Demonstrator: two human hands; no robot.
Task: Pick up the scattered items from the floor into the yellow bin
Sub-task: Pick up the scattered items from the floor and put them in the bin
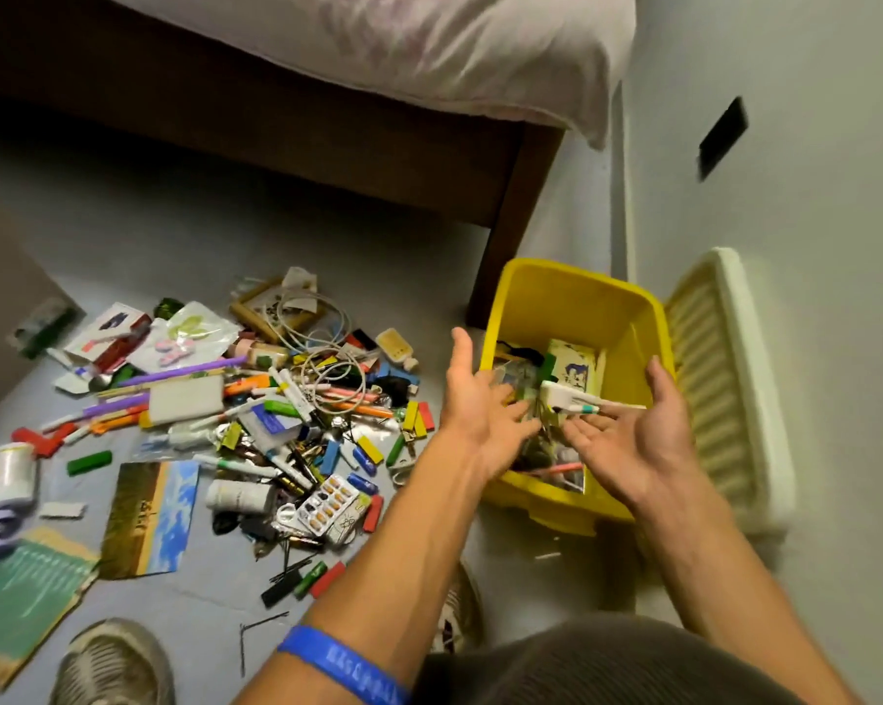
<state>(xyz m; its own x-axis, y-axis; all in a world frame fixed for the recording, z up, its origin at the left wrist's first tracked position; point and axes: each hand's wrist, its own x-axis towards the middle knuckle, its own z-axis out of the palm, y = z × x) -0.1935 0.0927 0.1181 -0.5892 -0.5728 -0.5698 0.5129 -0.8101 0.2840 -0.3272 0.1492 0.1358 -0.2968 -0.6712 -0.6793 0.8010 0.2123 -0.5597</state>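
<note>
Both hands were over the yellow bin [577, 292], fingers spread, gripping nothing: left hand [472, 399], right hand [632, 440]. Scattered items [276, 414] lay heaped on the floor [185, 236] left of the bin.

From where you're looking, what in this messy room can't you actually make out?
All in the head view:
- Bottom of the yellow bin: left hand and right hand cover much of its contents.
- White item above the bin: motion-blurred, and whether a hand touches it is unclear.
- Green paper: cut off by the left edge.
- Blister pack: print too small to read.
- Under the bed frame: dark.
</note>
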